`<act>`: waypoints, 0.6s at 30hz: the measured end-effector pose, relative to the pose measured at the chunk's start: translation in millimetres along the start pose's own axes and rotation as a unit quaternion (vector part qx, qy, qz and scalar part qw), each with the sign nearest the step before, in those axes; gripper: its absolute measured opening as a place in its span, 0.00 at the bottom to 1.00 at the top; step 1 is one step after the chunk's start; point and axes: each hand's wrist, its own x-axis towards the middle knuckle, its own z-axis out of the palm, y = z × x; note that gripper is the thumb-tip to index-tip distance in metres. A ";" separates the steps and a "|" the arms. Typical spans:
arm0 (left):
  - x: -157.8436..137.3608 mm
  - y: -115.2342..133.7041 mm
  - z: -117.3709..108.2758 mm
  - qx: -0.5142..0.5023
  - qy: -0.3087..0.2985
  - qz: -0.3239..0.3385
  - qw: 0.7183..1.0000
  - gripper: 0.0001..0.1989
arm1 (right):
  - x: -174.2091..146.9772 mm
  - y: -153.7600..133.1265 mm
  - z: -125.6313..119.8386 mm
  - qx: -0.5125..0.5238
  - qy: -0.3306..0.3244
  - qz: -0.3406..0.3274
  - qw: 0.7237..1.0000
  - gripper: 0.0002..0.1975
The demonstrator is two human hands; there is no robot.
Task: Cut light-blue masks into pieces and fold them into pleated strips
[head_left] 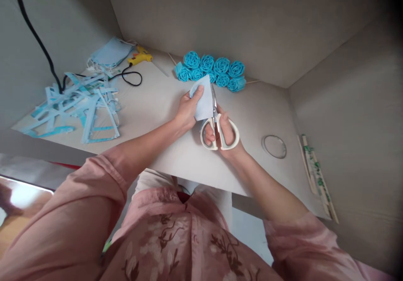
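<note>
My left hand (188, 108) grips a folded pale blue sheet (204, 100), thumb on top, holding it up over the table. In my right hand (228, 132) are scissors (216, 112) with white handles, my fingers through the loops. Their blades lie along the right edge of the sheet; whether they are cutting into it I cannot tell. Just behind the sheet, several bright blue rolled flowers (222, 65) lie in two rows on the table, with thin sticks poking out at both ends.
Pale blue cut strips (91, 104) are heaped at the left. Behind them lie face masks (111, 53) and a yellow glue gun (140, 56) with a black cord (37, 37). A wire coil (274, 146) and wooden sticks (316, 172) are on the right. Grey walls (252, 16) enclose the table (154, 142).
</note>
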 end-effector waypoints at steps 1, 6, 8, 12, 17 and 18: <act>0.4 -0.4 -0.1 0.001 -0.001 0.003 1.000 0.17 | -0.3 0.2 0.0 0.005 0.002 -0.002 1.000 0.46; 3.4 -0.7 -0.9 0.007 0.005 0.005 1.000 0.16 | -1.1 -0.4 0.2 0.014 0.008 0.008 1.000 0.44; 5.7 0.2 -1.5 0.008 0.013 -0.003 1.000 0.16 | -0.9 -1.6 0.6 0.008 0.007 0.013 1.000 0.43; 11.4 2.5 -3.5 0.004 0.008 0.008 1.000 0.17 | -0.2 -5.3 2.0 0.003 -0.003 0.023 1.000 0.41; 14.3 3.2 -4.9 0.001 -0.003 0.010 1.000 0.16 | 0.2 -8.5 1.6 -0.020 -0.029 0.043 0.998 0.38; 14.2 3.0 -4.9 -0.003 -0.001 0.005 1.000 0.17 | 0.3 -8.4 0.9 -0.023 -0.031 0.043 0.998 0.38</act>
